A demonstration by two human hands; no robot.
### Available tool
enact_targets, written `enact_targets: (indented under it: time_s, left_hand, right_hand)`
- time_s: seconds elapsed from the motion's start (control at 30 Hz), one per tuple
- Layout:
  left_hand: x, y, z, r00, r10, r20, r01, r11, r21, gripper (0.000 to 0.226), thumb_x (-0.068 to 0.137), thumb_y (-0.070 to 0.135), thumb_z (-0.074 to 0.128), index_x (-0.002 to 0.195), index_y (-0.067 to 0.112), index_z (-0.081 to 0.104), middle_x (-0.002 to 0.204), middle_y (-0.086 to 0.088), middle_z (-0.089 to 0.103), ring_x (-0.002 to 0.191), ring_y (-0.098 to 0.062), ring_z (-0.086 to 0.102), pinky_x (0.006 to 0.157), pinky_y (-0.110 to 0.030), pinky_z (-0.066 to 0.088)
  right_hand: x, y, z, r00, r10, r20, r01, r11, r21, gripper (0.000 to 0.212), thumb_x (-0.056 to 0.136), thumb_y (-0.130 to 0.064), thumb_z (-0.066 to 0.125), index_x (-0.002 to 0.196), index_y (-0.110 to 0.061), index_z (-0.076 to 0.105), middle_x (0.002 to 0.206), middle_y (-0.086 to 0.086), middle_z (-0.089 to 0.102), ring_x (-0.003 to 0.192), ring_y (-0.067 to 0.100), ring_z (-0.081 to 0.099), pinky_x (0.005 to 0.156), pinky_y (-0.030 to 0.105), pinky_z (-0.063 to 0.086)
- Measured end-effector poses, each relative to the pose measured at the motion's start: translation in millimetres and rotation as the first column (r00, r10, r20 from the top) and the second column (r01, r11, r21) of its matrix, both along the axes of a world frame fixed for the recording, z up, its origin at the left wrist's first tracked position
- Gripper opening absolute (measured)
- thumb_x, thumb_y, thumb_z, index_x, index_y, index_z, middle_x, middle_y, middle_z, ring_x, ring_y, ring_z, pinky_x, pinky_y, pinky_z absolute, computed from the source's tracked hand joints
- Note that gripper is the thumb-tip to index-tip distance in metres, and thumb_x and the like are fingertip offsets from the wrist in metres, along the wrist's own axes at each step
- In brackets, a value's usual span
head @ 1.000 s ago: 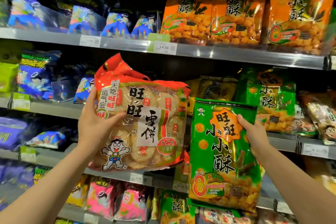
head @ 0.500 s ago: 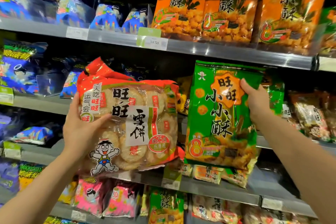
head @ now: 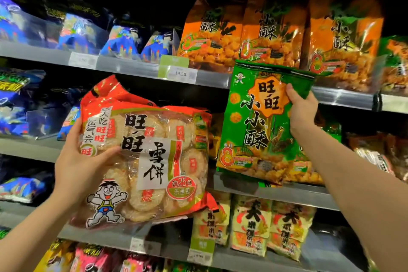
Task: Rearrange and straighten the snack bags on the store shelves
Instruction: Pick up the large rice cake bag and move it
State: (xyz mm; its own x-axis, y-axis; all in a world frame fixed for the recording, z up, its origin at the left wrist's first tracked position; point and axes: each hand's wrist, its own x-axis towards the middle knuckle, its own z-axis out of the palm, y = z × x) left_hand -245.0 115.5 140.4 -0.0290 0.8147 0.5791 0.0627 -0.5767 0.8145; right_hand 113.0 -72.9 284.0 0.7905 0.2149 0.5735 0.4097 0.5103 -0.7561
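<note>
My left hand grips the left edge of a large red and clear bag of rice crackers, held upright in front of the middle shelf. My right hand pinches the upper right corner of a green snack bag, thumb across its front. That green bag hangs upright with its bottom edge just above the middle shelf, and its top overlaps the rail of the upper shelf. More green bags lie partly hidden behind it.
Three orange snack bags stand on the upper shelf at the right, blue bags at its left. A price label hangs on the rail. Yellow cracker packs sit below, pink bags on the bottom left.
My right hand has lifted the green bag up and to the right, from below the middle shelf to level with it. The red bag in my left hand stayed roughly in place.
</note>
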Motion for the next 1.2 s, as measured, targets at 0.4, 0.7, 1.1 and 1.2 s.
enact_targets:
  time_s: [0.4,0.7,1.1,1.2]
  left_hand:
    - [4.3,33.3,-7.2,0.983,-0.165,0.085,0.167,0.986,-0.016,0.104,0.041,0.060,0.084,0.132,0.053,0.034,0.120,0.008,0.063,0.106,-0.023,0.063,0.089,-0.054,0.047]
    - [26.4,29.0,-13.3,0.957,-0.284,0.052,0.281,0.957,0.069,0.096,0.064,0.028,0.085,0.140,0.043,0.028,0.134,-0.001,0.053,0.120,-0.022,0.054,0.100,-0.055,0.038]
    - [38.2,50.7,-19.7,0.951,-0.294,0.093,0.294,0.956,0.014,0.094,0.061,0.031,0.085,0.139,0.036,0.033,0.131,-0.011,0.054,0.117,-0.032,0.055,0.095,-0.055,0.042]
    - [33.6,61.3,-26.4,0.937,-0.325,0.132,0.333,0.942,-0.049,0.105,0.052,0.039,0.090,0.138,0.048,0.030,0.115,-0.016,0.065,0.095,-0.042,0.065,0.080,-0.063,0.048]
  right_hand:
    - [22.8,34.6,-32.9,0.981,-0.131,0.147,0.143,0.987,-0.074,0.005,0.086,-0.030,0.066,0.088,-0.029,0.061,0.090,-0.006,0.066,0.094,0.019,0.063,0.091,0.039,0.051]
    - [41.5,33.6,-34.6,0.984,-0.126,0.125,0.158,0.945,-0.288,0.027,0.089,-0.038,0.059,0.107,-0.019,0.059,0.100,0.000,0.066,0.096,0.020,0.062,0.087,0.036,0.047]
    - [53.8,46.8,-23.0,0.938,-0.227,0.261,0.345,0.661,-0.666,0.051,0.090,-0.041,0.057,0.120,0.000,0.052,0.088,0.007,0.059,0.057,0.010,0.046,0.051,0.027,0.036]
    - [64.5,49.6,-21.5,0.943,-0.296,0.153,0.320,0.677,-0.662,0.054,0.089,-0.044,0.059,0.116,0.003,0.053,0.096,0.014,0.059,0.065,0.022,0.053,0.065,0.030,0.040]
